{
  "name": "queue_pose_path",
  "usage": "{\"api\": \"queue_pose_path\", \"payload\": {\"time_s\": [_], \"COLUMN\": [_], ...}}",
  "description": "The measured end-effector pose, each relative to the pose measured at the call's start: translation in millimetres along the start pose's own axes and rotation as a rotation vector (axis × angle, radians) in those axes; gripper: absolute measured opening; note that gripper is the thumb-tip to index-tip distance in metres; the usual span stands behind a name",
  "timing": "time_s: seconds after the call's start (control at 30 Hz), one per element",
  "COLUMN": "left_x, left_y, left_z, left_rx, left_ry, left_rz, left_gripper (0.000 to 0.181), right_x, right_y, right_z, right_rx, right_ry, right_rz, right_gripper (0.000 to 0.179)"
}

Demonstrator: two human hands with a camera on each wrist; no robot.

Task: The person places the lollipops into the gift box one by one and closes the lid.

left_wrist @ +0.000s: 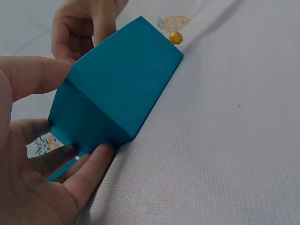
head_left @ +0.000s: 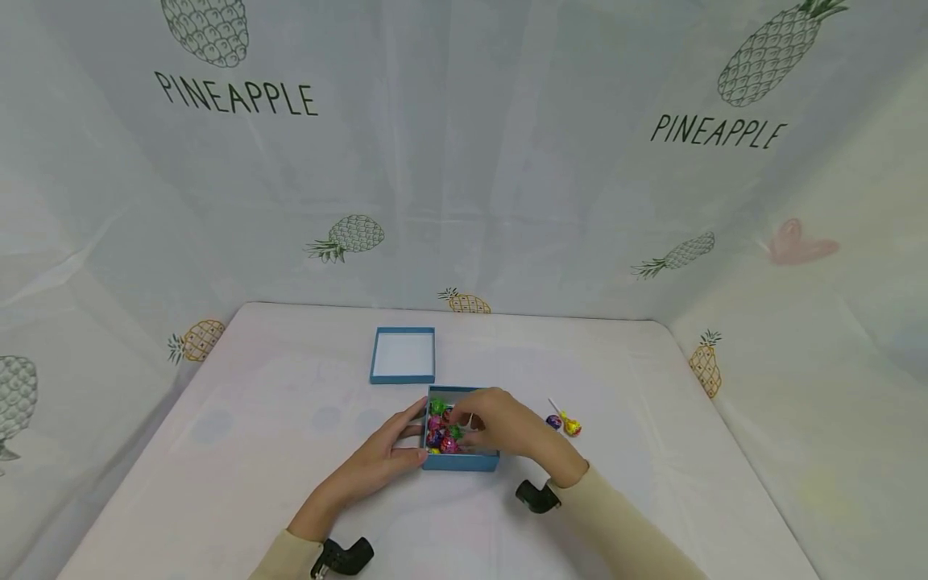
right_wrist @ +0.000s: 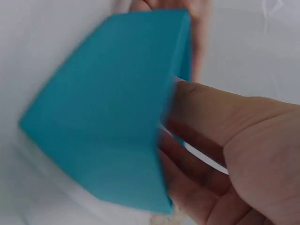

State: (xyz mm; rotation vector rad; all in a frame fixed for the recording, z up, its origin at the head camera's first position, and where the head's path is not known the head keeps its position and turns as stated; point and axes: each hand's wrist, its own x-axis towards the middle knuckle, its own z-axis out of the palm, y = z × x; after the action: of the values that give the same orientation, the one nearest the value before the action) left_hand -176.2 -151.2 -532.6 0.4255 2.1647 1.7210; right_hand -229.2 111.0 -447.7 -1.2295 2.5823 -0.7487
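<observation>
A blue open box (head_left: 461, 463) holds several lollipops (head_left: 435, 436) in bright green, pink and purple wrappers. My left hand (head_left: 371, 457) rests against its left wall, fingers extended along the side and thumb at the near corner; the left wrist view shows those fingertips (left_wrist: 104, 152) touching the box. My right hand (head_left: 503, 420) reaches over the right wall into the box, its fingers bent around a green-wrapped lollipop (head_left: 455, 432) whose white stick shows between finger and thumb. From the right wrist, the box wall (right_wrist: 103, 84) hides the fingertips.
Behind the box lies its blue-rimmed lid (head_left: 402, 379), white inside facing up. Two more lollipops, one purple (head_left: 554, 421) and one yellow (head_left: 572, 427), lie on the white-covered table (head_left: 638, 499) to the right. A pineapple-print curtain (head_left: 507, 161) surrounds the table.
</observation>
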Motion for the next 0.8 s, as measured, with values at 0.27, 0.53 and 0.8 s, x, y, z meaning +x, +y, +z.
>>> {"api": "queue_pose_path", "payload": {"time_s": [0.27,0.53,0.8], "left_x": [0.0,-0.7,-0.7], "left_y": [0.4,1.6,1.9], "left_z": [0.5,0.6,1.4], "left_rx": [0.015,0.027,0.011], "left_ry": [0.016,0.014,0.018], "left_rz": [-0.004,-0.011,-0.015], "left_gripper": [0.082,0.082,0.082], "right_x": [-28.2,-64.3,-88.8], "right_y": [16.0,48.7,77.3], "right_z": [-38.7,-57.9,-61.7], "right_rx": [-0.054,-0.128,-0.107], "right_ry": [0.104,0.137,0.108], "right_rz": [0.048,0.088,0.131], "right_gripper": [0.026,0.021,0.015]}}
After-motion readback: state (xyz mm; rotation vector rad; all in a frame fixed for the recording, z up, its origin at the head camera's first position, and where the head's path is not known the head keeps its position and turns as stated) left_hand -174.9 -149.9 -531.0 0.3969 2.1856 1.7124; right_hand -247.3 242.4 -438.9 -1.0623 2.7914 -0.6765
